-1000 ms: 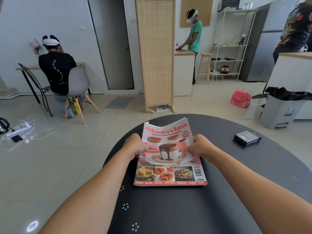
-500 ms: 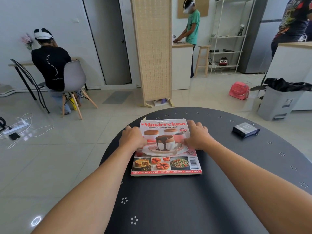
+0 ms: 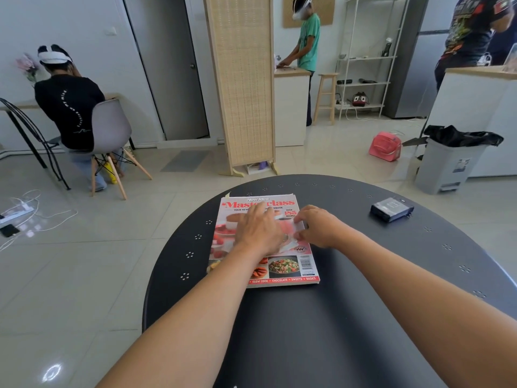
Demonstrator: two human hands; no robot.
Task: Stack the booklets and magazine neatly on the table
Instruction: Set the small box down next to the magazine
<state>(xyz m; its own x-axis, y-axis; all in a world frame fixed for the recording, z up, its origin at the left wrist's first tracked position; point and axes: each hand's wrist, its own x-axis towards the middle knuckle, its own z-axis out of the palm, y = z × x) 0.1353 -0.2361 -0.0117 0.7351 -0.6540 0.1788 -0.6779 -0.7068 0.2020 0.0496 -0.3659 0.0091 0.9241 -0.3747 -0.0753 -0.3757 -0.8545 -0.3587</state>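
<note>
Half a second ago the hands gripped the magazine's (image 3: 282, 264) side edges; now the left hand (image 3: 258, 232) lies flat and open on its cover, and the right hand (image 3: 319, 228), fingers loosely curled, rests on its right edge. The magazine lies flat on the dark counter (image 3: 349, 317), reading "New Idea", "Masterclass", "SLOW COOK · CHOCOLATE · SWEETS · BASICS". A small black box (image 3: 391, 209) sits well right of the magazine.

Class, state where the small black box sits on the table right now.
In the head view, the small black box lies on the dark round table, far right, well apart from the cookbook magazine and right hand.
</note>
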